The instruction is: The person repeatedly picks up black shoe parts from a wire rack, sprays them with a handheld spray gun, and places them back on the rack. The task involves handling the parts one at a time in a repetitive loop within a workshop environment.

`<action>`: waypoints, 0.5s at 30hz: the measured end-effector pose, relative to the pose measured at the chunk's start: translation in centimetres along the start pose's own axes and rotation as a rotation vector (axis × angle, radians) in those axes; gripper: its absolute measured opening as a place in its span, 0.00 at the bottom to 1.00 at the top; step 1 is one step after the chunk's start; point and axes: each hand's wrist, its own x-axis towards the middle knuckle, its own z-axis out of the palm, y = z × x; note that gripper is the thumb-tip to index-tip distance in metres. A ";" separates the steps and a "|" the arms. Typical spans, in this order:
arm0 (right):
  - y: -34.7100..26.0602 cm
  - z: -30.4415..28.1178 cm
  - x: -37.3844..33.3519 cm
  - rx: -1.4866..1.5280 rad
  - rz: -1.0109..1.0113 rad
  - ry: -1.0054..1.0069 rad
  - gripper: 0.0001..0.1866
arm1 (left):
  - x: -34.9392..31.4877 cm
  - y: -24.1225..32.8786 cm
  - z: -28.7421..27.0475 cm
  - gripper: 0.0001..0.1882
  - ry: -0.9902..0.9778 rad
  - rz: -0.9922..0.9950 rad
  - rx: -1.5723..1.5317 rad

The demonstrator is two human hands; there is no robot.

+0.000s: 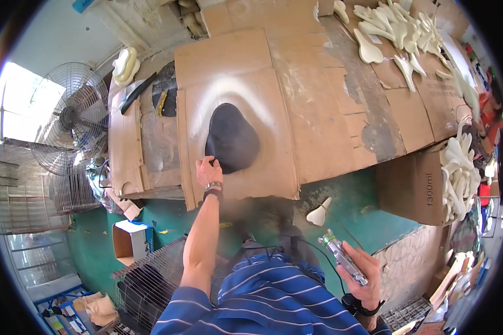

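Observation:
A black, rounded-triangular bicycle saddle cover (233, 137) lies on a cardboard sheet (223, 61), with a whitish spray mark around its far end. At the cover's near left edge, the closed fingers of my left hand (208, 172) pinch its rim. Off to the right, beside my body and away from the table, my right hand (366, 271) is wrapped around a silver spray gun (340, 252) with a green ring. A hose or cable trails near it.
Cream foam saddle pads (397, 28) are heaped at the far right of the table. More fill a cardboard box (411, 190) on the right, and one pad (318, 212) is on the green floor. A wire-guarded fan (70, 114) stands left. A black-handled tool (138, 92) lies far left.

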 end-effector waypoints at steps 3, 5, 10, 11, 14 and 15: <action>0.7 0.5 0.6 0.030 0.027 0.019 0.27 | 0.9 1.2 -0.2 0.12 0.049 0.006 -0.149; 1.1 0.6 1.1 0.042 0.013 0.012 0.26 | 1.9 1.0 0.6 0.13 0.014 -0.243 -0.550; 1.3 0.5 1.8 0.046 -0.039 -0.013 0.26 | 7.1 -0.7 4.4 0.15 -0.325 -0.973 -1.805; 1.3 0.4 1.9 0.031 -0.046 -0.019 0.27 | 7.9 0.9 4.8 0.07 -0.287 -1.019 -1.840; 1.0 0.3 2.4 0.000 -0.082 -0.040 0.27 | 10.4 4.0 3.2 0.01 -0.535 -0.603 -2.085; 0.8 0.3 2.6 -0.002 -0.101 -0.044 0.28 | 11.2 5.4 2.1 0.02 -0.503 -0.585 -2.090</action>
